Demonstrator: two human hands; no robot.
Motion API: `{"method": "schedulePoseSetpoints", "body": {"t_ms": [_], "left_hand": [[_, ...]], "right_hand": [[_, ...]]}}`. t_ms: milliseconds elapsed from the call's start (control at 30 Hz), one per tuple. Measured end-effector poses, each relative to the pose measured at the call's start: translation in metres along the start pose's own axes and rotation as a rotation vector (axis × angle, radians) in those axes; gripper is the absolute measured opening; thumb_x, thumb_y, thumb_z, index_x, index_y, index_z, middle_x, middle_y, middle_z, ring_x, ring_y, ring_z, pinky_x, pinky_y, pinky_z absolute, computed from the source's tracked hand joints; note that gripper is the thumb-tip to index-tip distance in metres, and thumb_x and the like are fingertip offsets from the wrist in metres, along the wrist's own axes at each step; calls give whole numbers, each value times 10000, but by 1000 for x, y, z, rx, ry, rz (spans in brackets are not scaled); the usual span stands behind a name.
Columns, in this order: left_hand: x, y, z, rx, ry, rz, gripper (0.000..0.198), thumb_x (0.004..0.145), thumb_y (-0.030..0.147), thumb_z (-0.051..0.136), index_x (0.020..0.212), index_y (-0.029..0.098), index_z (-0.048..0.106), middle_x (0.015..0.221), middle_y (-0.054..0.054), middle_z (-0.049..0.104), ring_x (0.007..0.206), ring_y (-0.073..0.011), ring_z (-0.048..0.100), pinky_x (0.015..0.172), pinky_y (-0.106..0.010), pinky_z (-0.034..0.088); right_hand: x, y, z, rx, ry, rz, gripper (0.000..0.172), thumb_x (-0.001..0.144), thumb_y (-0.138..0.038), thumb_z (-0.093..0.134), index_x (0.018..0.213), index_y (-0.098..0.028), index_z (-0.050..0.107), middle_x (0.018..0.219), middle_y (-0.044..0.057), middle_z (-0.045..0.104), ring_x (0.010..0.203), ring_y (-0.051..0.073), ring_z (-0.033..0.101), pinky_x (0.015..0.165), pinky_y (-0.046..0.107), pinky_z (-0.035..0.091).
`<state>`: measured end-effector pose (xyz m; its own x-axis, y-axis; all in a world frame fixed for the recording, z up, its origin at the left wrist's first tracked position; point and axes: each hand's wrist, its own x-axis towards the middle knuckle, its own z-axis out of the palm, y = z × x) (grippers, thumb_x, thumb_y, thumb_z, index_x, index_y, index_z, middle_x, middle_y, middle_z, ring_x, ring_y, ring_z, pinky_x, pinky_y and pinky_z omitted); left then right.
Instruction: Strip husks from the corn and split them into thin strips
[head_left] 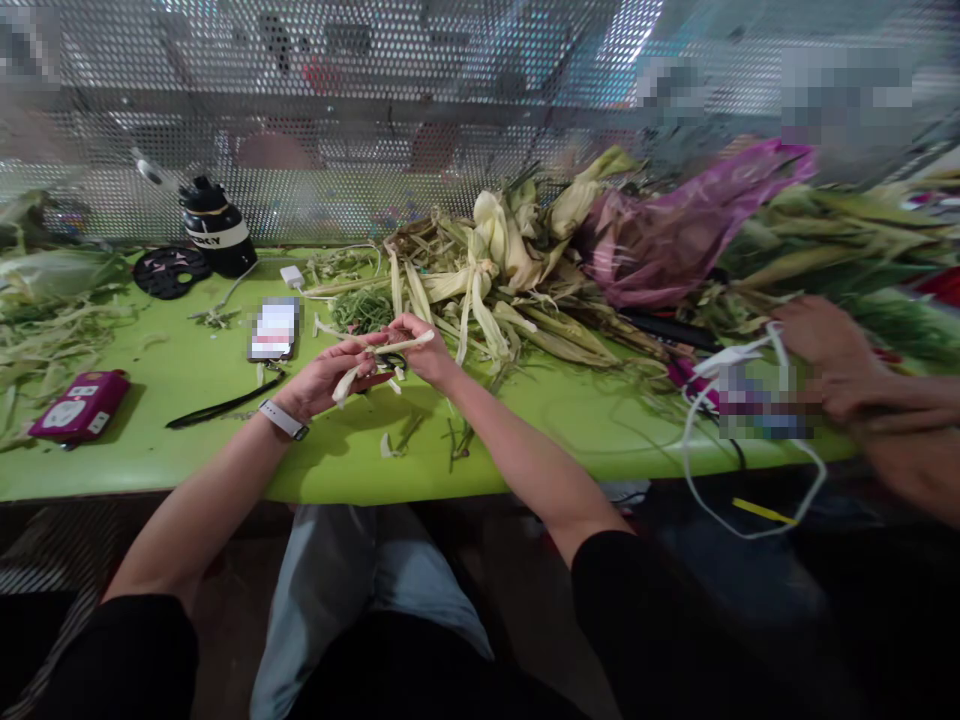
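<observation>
My left hand [335, 376], with a pale band on its wrist, pinches pale strips of corn husk [406, 345] above the front of the green table [345, 475]. My right hand [424, 352] meets it from the right, its fingers closed on the same pale strip. A small dark looped thing [391, 362] shows between the hands; its kind is unclear. Just behind them lie a small heap of green stringy trimmings [362, 312] and a large pile of dry corn husks [502, 290]. Short husk scraps [397, 440] rest on the table below my hands.
Left are a lit phone [274, 328], a magenta box [80, 406], a black bottle [217, 228] and a black mask [171, 271]. A purple plastic bag [660, 240] lies on the husks. At right are another person's hands [836, 350] and a white cable [694, 470]. Perforated metal [337, 130] stands behind.
</observation>
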<state>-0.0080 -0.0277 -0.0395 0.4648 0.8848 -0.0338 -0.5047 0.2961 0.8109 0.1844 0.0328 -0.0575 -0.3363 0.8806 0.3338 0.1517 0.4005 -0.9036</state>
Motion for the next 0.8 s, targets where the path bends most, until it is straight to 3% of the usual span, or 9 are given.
{"method": "schedulePoseSetpoints", "body": {"t_ms": [167,333,467,633,800], "left_hand": [[2,2,0,73,78,25,252,869,79,620,1104,129,698,633,5,632,593,-95,635,905,-336,603],[5,-1,-3,141,139,47,156,880,168,676,1028,122,697,675,-10,660,596,-107,640,820,-314,611],[6,-5,-5,209,186,61,232,801,228,806,1000,134,733,780,-11,686,643,-91,644,714,-234,581],[6,-8,-7,294,196,47,407,697,352,897,1031,164,761,773,9,667,613,-74,604,609,-207,532],[6,-9,-9,471,126,41,351,711,417,878,874,127,769,648,15,600,523,-48,505,500,-177,409]], "right_hand": [[0,0,-4,-157,-136,-103,249,786,-399,613,885,-183,689,896,45,678,858,206,611,835,352,473],[-6,-10,-2,-80,-159,-139,396,837,-385,547,1090,-150,742,1190,110,695,1137,257,622,1049,396,444],[-9,-14,2,9,-94,-50,538,944,-558,449,1082,-140,758,1179,118,728,1148,242,654,1064,364,450],[-12,-16,6,23,-126,-27,600,937,-677,456,1010,-179,783,1137,98,747,1130,231,671,1069,355,454],[-16,-18,10,-47,-57,-52,644,947,-700,416,873,-176,782,1007,93,768,983,220,697,971,345,485]]}}
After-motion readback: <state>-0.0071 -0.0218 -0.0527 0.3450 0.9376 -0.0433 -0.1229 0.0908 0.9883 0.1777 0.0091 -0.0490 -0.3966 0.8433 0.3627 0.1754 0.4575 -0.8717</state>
